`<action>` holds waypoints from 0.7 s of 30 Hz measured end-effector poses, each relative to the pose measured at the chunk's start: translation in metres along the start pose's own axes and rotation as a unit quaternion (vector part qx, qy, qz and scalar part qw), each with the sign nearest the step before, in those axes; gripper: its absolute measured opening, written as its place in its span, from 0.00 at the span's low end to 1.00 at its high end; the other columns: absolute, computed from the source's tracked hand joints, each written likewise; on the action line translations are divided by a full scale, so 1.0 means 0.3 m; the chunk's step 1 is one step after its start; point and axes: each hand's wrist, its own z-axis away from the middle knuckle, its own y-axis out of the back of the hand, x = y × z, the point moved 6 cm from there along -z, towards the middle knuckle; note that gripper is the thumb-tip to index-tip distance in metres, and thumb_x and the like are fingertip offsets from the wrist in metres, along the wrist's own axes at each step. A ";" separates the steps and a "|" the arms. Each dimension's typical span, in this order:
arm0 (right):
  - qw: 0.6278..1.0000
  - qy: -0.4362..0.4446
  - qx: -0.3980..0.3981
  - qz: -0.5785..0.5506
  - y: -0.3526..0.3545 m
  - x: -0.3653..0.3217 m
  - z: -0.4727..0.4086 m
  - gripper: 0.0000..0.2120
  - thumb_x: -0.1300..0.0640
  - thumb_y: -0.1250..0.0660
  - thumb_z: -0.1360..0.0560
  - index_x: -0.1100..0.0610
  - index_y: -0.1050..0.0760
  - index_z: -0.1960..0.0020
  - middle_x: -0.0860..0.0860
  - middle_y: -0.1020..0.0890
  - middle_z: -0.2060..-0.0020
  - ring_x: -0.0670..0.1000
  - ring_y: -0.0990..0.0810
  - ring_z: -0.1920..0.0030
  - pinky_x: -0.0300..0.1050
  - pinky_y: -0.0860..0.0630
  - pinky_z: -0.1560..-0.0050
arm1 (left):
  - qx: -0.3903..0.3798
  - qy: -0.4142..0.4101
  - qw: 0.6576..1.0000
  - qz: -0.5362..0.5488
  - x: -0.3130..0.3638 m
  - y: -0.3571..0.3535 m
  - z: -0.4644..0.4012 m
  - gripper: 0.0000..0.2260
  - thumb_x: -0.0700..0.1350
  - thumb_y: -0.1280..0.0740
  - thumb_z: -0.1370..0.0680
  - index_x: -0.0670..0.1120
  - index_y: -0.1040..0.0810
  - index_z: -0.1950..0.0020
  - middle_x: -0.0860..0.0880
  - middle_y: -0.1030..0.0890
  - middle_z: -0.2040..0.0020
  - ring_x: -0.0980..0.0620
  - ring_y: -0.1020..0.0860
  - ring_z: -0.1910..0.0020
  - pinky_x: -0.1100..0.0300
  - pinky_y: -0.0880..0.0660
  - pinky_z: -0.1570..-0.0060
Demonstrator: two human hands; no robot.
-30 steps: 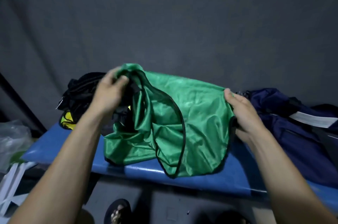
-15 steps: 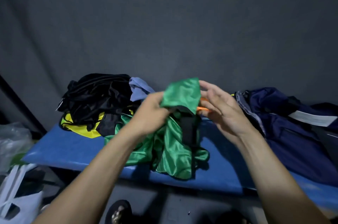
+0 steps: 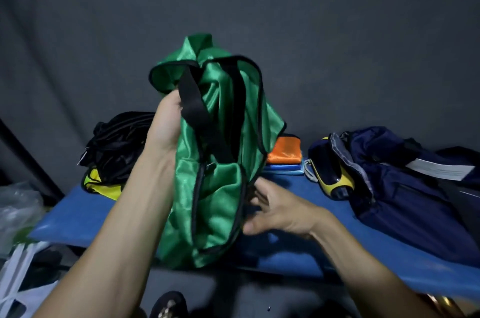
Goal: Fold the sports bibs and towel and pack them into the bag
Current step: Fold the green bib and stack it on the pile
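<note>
A shiny green bib (image 3: 215, 151) with black trim hangs in the air above the blue bench (image 3: 363, 245). My left hand (image 3: 168, 125) grips it near its top, by a black strap. My right hand (image 3: 275, 211) is lower, fingers spread, touching the bib's lower right edge. Folded orange (image 3: 284, 150) and blue (image 3: 284, 168) cloths lie stacked behind the bib. The navy bag (image 3: 405, 188) lies open at the right, with something yellow and black (image 3: 330, 175) at its mouth. A pile of black (image 3: 119, 141) and yellow (image 3: 104, 184) bibs sits at the left.
A dark grey wall rises behind the bench. Clear plastic (image 3: 15, 211) and a white frame (image 3: 15, 276) stand at the lower left. A sandalled foot (image 3: 168, 304) shows on the floor below the bench's front edge.
My left hand has lifted the green bib from the bench high into the air. My right hand let go of its top and dropped to its lower edge.
</note>
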 end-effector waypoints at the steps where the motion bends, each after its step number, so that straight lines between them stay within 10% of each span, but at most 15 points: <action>1: 1.000 0.009 0.015 0.011 -0.012 0.004 -0.012 0.33 0.63 0.21 0.34 0.54 0.29 0.32 0.46 0.19 0.37 0.47 0.22 0.33 0.46 0.27 0.32 | -0.016 0.002 0.999 0.045 0.014 -0.035 0.004 0.21 0.43 0.41 0.23 0.44 0.16 0.72 0.49 0.16 0.68 0.55 0.17 0.68 0.63 0.19 0.65; 3: 0.995 0.028 0.092 -0.007 -0.018 -0.001 -0.035 0.26 0.67 0.21 0.32 0.58 0.24 0.37 0.50 0.16 0.42 0.47 0.18 0.40 0.43 0.22 0.40 | -0.068 -0.001 0.992 0.103 0.049 -0.099 0.023 0.14 0.46 0.38 0.28 0.43 0.15 0.65 0.46 0.15 0.62 0.50 0.16 0.63 0.59 0.17 0.61; 6: 0.976 0.035 0.205 -0.067 0.029 -0.014 -0.044 0.12 0.68 0.27 0.25 0.62 0.19 0.43 0.54 0.13 0.48 0.49 0.14 0.49 0.44 0.19 0.50 | 0.064 0.037 0.996 0.040 -0.005 0.075 -0.035 0.12 0.41 0.34 0.26 0.43 0.16 0.69 0.46 0.16 0.69 0.53 0.17 0.71 0.62 0.21 0.71; 12: 0.847 0.184 0.498 -0.028 0.372 -0.133 0.086 0.16 0.72 0.32 0.26 0.51 0.21 0.53 0.53 0.16 0.56 0.50 0.19 0.55 0.48 0.23 0.51 | 0.173 0.089 0.981 0.001 -0.053 0.378 -0.105 0.10 0.42 0.31 0.26 0.43 0.21 0.45 0.39 0.20 0.51 0.43 0.18 0.54 0.50 0.20 0.55; 18: 0.854 0.159 0.429 0.247 0.361 -0.128 0.070 0.19 0.69 0.25 0.30 0.46 0.24 0.53 0.40 0.19 0.59 0.40 0.21 0.58 0.38 0.25 0.54 | 0.274 0.053 0.943 -0.180 -0.087 0.525 -0.076 0.12 0.31 0.38 0.21 0.45 0.24 0.59 0.46 0.19 0.66 0.51 0.19 0.70 0.59 0.21 0.70; 21: 0.876 0.080 0.279 0.384 0.292 -0.043 0.021 0.14 0.60 0.21 0.31 0.48 0.23 0.52 0.44 0.20 0.56 0.46 0.22 0.54 0.46 0.26 0.50 | 0.268 0.142 0.793 -0.528 -0.098 0.630 -0.061 0.04 0.40 0.33 0.25 0.44 0.19 0.53 0.41 0.18 0.53 0.42 0.18 0.52 0.50 0.20 0.55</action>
